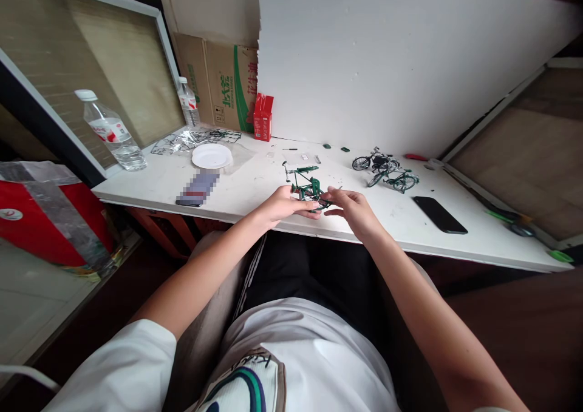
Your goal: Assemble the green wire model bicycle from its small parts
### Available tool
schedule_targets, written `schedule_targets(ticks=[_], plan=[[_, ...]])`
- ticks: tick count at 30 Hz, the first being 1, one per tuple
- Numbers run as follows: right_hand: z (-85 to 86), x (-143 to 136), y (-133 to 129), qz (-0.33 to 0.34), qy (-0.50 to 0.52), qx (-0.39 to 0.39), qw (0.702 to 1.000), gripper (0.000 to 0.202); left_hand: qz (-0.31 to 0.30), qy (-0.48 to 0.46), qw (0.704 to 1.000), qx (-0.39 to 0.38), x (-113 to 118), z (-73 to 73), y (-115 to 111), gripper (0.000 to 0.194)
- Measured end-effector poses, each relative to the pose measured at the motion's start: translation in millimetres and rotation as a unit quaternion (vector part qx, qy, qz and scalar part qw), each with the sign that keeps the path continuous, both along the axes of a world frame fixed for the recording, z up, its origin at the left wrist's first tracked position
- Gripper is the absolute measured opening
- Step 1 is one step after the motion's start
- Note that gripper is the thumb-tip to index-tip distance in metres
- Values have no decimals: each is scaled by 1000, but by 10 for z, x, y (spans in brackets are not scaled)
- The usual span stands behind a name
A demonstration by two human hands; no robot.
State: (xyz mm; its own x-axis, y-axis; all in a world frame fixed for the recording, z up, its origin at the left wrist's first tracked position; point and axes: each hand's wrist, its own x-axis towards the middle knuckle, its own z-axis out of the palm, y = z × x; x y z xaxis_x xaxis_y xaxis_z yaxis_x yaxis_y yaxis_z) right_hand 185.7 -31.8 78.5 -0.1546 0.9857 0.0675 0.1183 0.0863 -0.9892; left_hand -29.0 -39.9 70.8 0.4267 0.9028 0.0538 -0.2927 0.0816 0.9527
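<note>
**Green toy bicycle (314,185) in the left hand (288,207), the right hand (359,213) at its wheel end**

The toy bicycle lies just beyond the left hand and to its right, above the front edge of the white table (255,184). Its long axis slants from the handlebar, far and left, down to a wheel, near and right. The left hand is closed around its lower part and covers more of it, so this hand is the nearer to the frame. The right hand comes in from the right, fingers bent, tips at the wheel end. I cannot tell whether they grip the wheel, pinch a small part, or only touch.

Counted from left to right: one red bag (50,215) beside the table; two water bottles (112,134); one phone with a blurred screen (199,184); one white plate (212,155), with dark lattice-like pieces behind it, too tangled to count; one cardboard carton (225,87); one red box (263,118); the bicycle between the two hands; two small green pieces (327,145) near the wall; two more bicycles (394,179), overlapping, one mostly black and one green; one black phone (439,215), to the right of the right hand.
</note>
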Motion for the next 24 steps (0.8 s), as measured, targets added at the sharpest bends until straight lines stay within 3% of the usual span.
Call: schedule_targets(ticks=[4, 8, 10, 12, 18, 24], plan=[[34, 116, 84, -19, 10, 26, 999, 49, 8, -9, 1000, 9, -64, 19, 39, 51], [-54, 384, 358, -103, -57, 93, 989, 38, 42, 0, 999, 6, -170, 74, 78, 47], [-167, 540, 542, -127, -157, 165, 965, 32, 60, 3, 998, 2, -210, 96, 91, 48], [-301, 672, 721, -139, -283, 234, 920, 32, 68, 3, 998, 0, -231, 103, 100, 49], [-562, 793, 1051, -9, -480, 311, 821, 34, 62, 1, 998, 2, -218, 64, 115, 49], [-550, 766, 1156, 28, -529, 319, 786, 30, 55, 2, 998, 12, -198, 63, 105, 50]])
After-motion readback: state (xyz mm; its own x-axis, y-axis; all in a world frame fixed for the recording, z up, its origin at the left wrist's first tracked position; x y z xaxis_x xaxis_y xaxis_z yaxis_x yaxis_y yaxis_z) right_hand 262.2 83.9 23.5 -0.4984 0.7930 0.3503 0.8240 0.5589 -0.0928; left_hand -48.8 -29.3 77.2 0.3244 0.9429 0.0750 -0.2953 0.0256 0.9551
